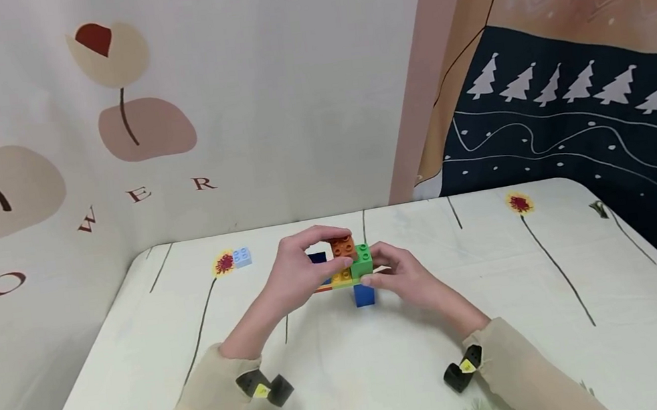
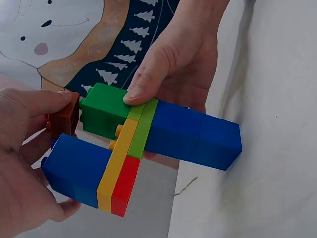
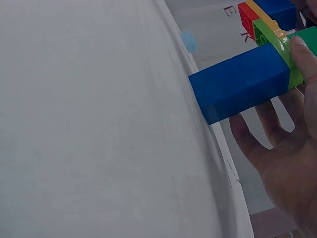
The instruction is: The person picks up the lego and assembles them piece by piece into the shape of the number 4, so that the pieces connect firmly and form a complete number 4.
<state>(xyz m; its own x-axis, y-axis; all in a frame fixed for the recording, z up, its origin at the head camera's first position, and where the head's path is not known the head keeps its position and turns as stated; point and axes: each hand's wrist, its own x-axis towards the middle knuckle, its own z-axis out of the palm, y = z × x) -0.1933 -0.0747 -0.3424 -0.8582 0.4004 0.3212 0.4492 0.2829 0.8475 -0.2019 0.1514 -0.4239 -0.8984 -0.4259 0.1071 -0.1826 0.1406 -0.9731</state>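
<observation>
An orange brick point(image 2: 63, 114) is pinched by my left hand point(image 1: 298, 261), close to the studded end of a green brick point(image 2: 104, 109); whether the two touch I cannot tell. My right hand point(image 1: 404, 274) grips the built piece around the green brick and a light green plate point(image 2: 142, 126). Below that plate, two stacked blue bricks point(image 3: 242, 82) form a column, its lower end at or just above the table. A yellow plate point(image 2: 116, 166) and a red plate point(image 2: 125, 186) extend sideways. Another blue brick point(image 2: 77, 168) stands on the yellow plate, beside the left fingers.
A light blue brick point(image 1: 242, 257) lies at the back left of the table point(image 1: 346, 377), on a printed flower. A printed curtain point(image 1: 293, 102) hangs behind the table's back edge. Each wrist carries a black strap-on camera point(image 1: 278, 390).
</observation>
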